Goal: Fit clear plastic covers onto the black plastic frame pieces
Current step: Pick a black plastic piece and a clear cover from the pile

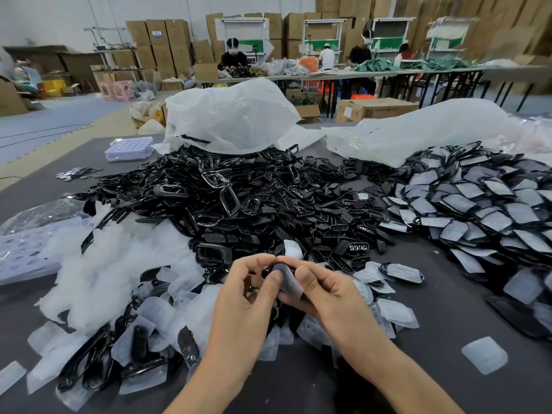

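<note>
Cover (pixel 289 280) between both hands' fingertips

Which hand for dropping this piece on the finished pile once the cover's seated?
Right, probably. The right hand pinches the piece, and the finished pile lies on its side. The left hand, also on the piece, would have to cross over.

— Soft, even light all over; shadows barely show.
— Glints on the black frame pile (pixel 227 189), though. Edges bow at nine and three o'clock, and the far boxes (pixel 507 40) at one o'clock smear.
</note>
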{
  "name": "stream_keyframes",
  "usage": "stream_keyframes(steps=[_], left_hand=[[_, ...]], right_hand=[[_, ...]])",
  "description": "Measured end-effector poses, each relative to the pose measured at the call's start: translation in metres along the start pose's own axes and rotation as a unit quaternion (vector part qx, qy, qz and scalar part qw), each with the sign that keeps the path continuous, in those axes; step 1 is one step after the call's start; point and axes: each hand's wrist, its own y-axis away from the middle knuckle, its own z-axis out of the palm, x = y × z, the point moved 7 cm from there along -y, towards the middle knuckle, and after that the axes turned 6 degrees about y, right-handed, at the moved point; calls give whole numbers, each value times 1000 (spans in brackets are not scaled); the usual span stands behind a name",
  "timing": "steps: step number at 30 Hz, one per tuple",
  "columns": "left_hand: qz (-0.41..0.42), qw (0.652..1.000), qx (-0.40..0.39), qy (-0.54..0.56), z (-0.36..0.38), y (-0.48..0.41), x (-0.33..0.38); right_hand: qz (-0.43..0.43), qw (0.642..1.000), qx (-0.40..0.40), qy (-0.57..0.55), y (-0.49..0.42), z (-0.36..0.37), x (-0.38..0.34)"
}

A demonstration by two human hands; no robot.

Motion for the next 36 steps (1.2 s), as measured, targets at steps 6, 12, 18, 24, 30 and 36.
stream_keyframes(steps=[6, 12, 18, 24, 30, 36], left_hand=[[-15, 998, -5, 57, 2, 1, 2], [-6, 1000, -22, 15, 4, 1, 6], [-20, 999, -46, 7, 7, -1, -1], [9, 996, -79, -34, 12, 8, 5], [38, 991, -113, -58, 17, 14, 13], [95, 980, -114, -134, 16, 10, 19]], right_hand=[[-11, 997, 57, 57, -4, -8, -2], [-14, 993, 78, 87, -3, -15, -3], [-32, 989, 66, 128, 0, -10, -6], [-51, 984, 71, 154, 0, -12, -7], [-65, 979, 70, 182, 1, -13, -8], [-49, 976, 56, 206, 2, -14, -8]])
